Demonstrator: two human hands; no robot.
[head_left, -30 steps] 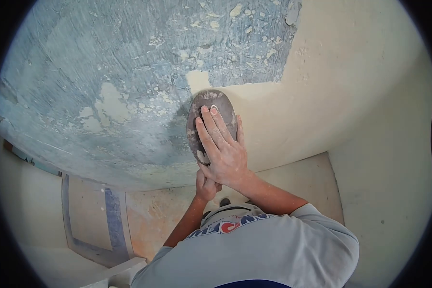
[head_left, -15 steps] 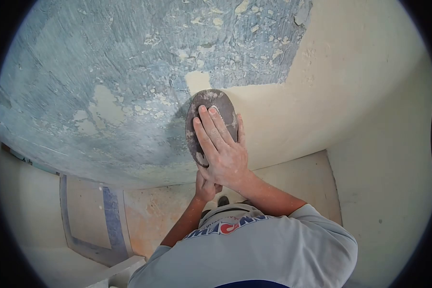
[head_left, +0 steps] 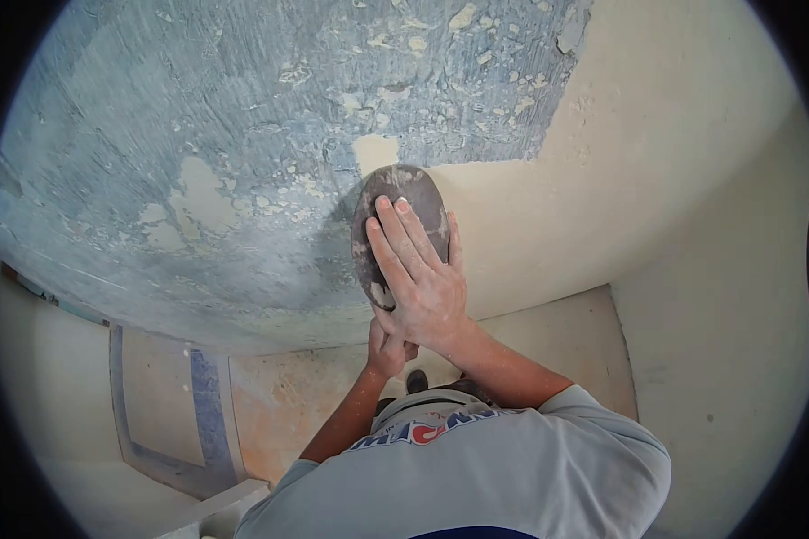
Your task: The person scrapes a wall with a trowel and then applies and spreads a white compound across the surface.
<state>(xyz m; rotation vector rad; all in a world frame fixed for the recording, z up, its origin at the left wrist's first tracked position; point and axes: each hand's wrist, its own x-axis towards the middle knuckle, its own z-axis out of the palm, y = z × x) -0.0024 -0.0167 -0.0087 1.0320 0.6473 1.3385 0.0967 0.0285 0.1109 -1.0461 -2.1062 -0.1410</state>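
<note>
A dark grey oval pad [head_left: 427, 193], smeared with pale filler, stands tilted against the wall where blue-grey meets cream. My right hand [head_left: 430, 292] lies over its lower half and holds it, with several dusty fingers stretched along its face. One finger runs down the pad's right edge, and the thumb is mostly hidden at the lower left. My left hand [head_left: 387, 349] is closed just below, close under the right palm and the pad's lower end. Whatever the left fingers hold is hidden from view.
The wall's blue-grey part [head_left: 243, 117] is rough and flaked with pale patches. Smooth cream wall [head_left: 656, 153] extends to the right, meeting a side wall [head_left: 719, 377] at a corner. A floor with orange-brown stains [head_left: 288, 395] lies below, and a white ledge [head_left: 229, 503] stands at lower left.
The whole view has shifted very slightly. Both hands and the oval pad keep nearly the same place against the wall.
</note>
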